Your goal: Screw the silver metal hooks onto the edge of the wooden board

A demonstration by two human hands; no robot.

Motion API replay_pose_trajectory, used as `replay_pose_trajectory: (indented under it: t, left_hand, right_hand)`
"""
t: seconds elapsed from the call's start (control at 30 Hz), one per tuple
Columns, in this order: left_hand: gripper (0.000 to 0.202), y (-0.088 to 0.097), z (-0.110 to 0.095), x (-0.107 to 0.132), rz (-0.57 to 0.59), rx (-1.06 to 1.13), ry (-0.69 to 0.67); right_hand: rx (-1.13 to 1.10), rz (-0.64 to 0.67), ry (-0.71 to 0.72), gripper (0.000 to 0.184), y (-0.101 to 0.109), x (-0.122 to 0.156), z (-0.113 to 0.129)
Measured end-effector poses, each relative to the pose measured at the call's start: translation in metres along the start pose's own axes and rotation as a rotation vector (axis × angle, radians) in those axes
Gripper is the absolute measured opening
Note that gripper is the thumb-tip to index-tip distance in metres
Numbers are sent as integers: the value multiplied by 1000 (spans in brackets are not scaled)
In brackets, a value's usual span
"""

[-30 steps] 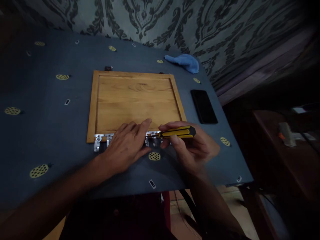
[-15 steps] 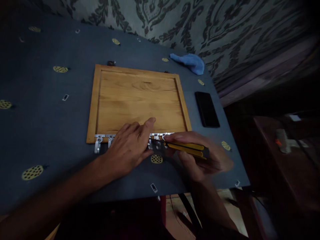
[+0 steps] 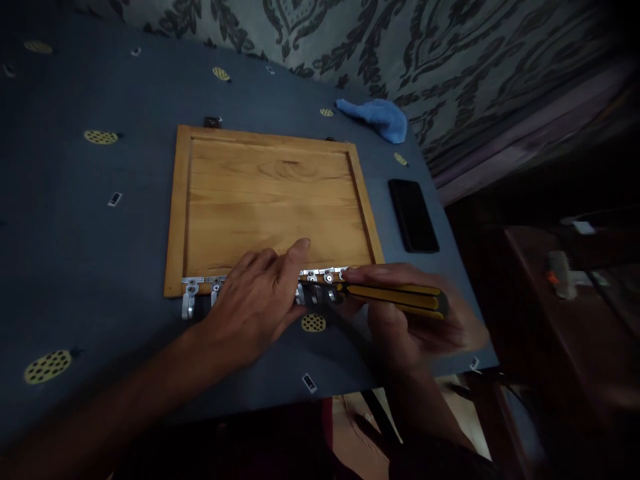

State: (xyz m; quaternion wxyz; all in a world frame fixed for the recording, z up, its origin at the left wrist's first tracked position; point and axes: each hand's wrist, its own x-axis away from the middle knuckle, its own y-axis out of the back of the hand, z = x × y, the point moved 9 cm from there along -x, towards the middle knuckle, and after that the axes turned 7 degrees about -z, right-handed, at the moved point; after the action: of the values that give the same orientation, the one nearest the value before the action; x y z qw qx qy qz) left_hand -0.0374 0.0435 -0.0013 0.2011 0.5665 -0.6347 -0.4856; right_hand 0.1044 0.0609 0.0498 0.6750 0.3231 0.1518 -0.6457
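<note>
A framed wooden panel [image 3: 280,200] lies flat, with a row of silver metal hooks [image 3: 189,300] along its near edge. My left hand [image 3: 255,300] rests over the middle of that edge, fingers bent on the wood and thumb low by the hooks, gripping the panel's edge. Several hooks are hidden under it. In my right hand [image 3: 425,327] is a yellow-and-black screwdriver [image 3: 400,297], held nearly level and pointing left. Its shaft reaches toward the hooks just right of my left hand; the tip's exact contact is hard to make out. The right fingers are partly blurred.
A dark blue cloth with yellow pineapple prints covers the table [image 3: 100,253]. Right of the panel lies a black phone [image 3: 413,215], and a blue rag [image 3: 377,120] is near the patterned wall. Small dark brackets [image 3: 213,123] show at the panel's far edge.
The screwdriver and my right hand have shifted slightly right, and the handle has turned. My left hand keeps its place on the panel's edge. The view has moved a little.
</note>
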Motion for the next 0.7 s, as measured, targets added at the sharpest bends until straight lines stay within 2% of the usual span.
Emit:
replay_pose_trajectory:
  t: [0.17,0.37,0.57,0.7]
  left_hand:
    - [84,1,-1,-1,-21,-15,-11]
    - [87,1,-2,-1,-31,-23,-5]
    - [90,2,-1,0,-36,-7,-11]
    - [89,2,-1,0,-45,-2,-19]
  right_hand:
    - [30,-34,-29,19,4,0,-2]
    - [1,7,-54,17,1,-2,-4]
    - [57,130,67,24,0,-1,10]
    - [79,196,170,27,1,0,28]
